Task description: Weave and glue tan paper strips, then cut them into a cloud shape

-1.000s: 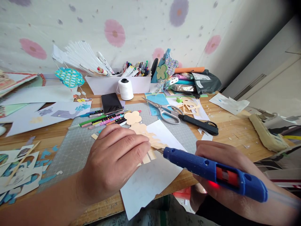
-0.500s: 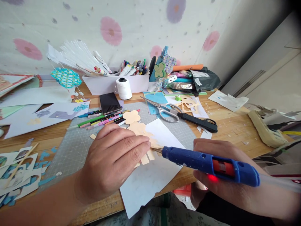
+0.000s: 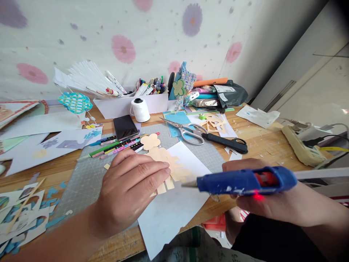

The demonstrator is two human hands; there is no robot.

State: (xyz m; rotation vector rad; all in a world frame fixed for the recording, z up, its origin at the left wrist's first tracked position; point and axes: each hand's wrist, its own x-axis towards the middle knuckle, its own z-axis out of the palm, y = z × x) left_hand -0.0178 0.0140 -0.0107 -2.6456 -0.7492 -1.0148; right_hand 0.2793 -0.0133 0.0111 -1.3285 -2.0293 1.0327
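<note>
My right hand (image 3: pixel 272 198) is wrapped around a blue hot glue gun (image 3: pixel 229 183), whose red light glows below its body. The metal nozzle points left, apart from the paper and slightly blurred. Under the fingers of my left hand (image 3: pixel 133 182) lies a cream paper cutout (image 3: pixel 158 154) with rounded, cloud-like lobes and strips at its lower end. Those fingers lie together and hold it; my thumb is hidden. Beneath the cutout is a white sheet of paper (image 3: pixel 169 214), resting partly on a grey cutting mat (image 3: pixel 81 174).
Scissors (image 3: pixel 188 133) and a black-handled cutter (image 3: pixel 226 142) lie behind the glue gun. Several markers (image 3: pixel 120 147), a phone (image 3: pixel 125 127) and a thread spool (image 3: pixel 141 110) stand farther back. Paper scraps (image 3: pixel 24 218) cover the left side. A power strip (image 3: pixel 302 145) sits at right.
The glue gun has moved right, its nozzle drawing away from the cutout's edge. My left hand stays on the cutout. The whole view has shifted slightly.
</note>
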